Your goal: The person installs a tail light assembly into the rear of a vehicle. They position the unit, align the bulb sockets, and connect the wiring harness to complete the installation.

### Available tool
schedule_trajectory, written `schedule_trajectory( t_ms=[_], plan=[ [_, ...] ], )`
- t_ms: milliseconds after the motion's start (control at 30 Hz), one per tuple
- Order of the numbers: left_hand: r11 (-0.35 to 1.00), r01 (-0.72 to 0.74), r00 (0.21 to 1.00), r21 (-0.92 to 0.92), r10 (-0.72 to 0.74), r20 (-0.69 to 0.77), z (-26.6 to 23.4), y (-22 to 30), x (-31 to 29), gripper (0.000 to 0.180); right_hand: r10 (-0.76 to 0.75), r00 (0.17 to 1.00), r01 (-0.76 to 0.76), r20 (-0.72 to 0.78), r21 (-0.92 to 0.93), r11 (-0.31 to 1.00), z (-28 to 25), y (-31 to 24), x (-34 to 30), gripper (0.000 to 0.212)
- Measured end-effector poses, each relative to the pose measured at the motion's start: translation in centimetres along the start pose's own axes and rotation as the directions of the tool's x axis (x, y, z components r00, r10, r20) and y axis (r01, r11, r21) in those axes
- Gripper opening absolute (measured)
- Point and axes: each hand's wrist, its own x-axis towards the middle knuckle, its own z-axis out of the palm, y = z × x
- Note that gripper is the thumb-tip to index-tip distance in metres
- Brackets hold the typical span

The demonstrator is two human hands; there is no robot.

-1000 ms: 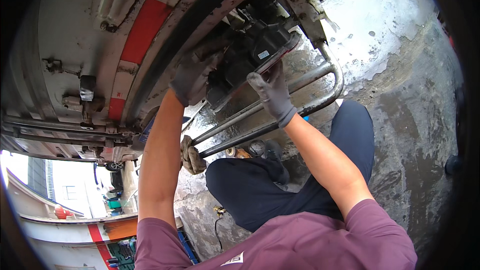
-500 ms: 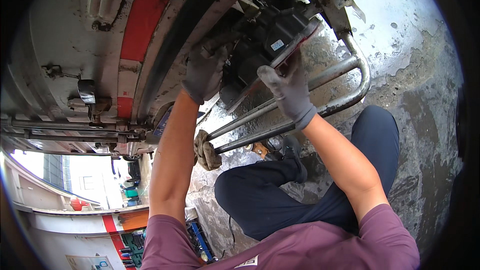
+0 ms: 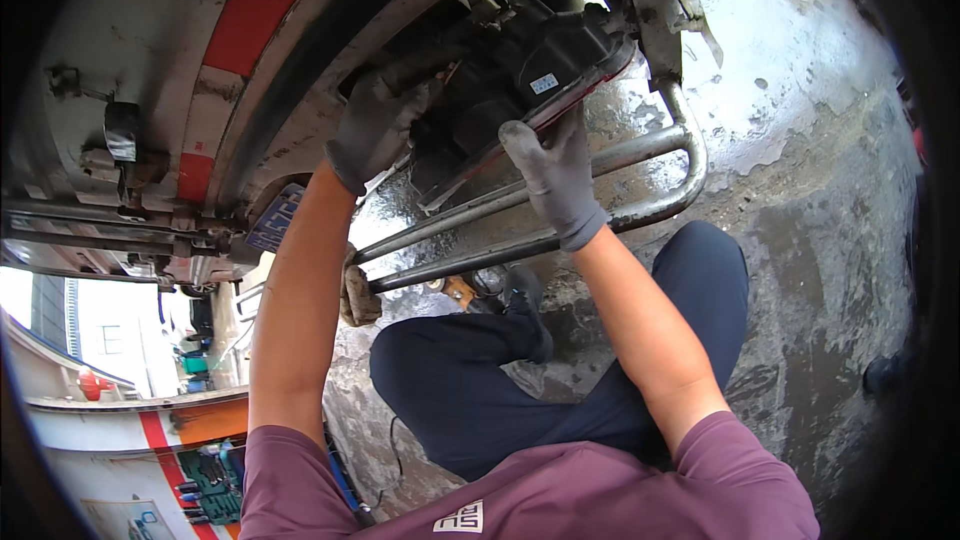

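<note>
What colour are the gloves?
Grey, both the left glove and the right glove; they show best in the head view.

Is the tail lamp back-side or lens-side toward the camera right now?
Back-side. The tail lamp shows its black housing and pale label; of the red lens, only a thin edge is visible.

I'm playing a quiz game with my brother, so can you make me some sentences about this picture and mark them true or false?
1. The right hand holds the tail lamp by its edge. True.
2. The left hand is bare. False: it is gloved in grey.
3. A crumpled cloth is at the left end of the bent metal bar. True.
4. The trousers are bright yellow. False: they are dark blue.
</note>
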Motion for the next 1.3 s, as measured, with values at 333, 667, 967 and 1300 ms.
schedule_trajectory(
  t_ms=[333,667,967,1300],
  plan=[
    [0.989,0.061,0.987,0.137,-0.040,-0.156,1.8,1.1,-1.1,0.036,0.046,0.999,-0.044,0.019,-0.083,0.996,0.2,-0.8,-0.1,0.077],
    [0.996,-0.067,0.969,-0.063,0.050,-0.241,2.8,-0.4,0.3,0.032,0.058,0.998,-0.056,0.008,-0.136,0.989,-0.9,0.1,0.4,0.089],
    [0.999,-0.038,0.968,-0.006,0.036,-0.247,2.1,-1.2,0.2,0.031,0.040,0.998,-0.042,-0.039,-0.043,0.998,0.9,-1.2,-0.2,0.087],
    [0.992,-0.103,0.993,-0.070,0.098,-0.072,-0.4,-3.4,0.9,0.035,0.107,0.994,-0.107,-0.028,0.005,0.994,0.9,-2.1,0.1,0.068]
  ],
)
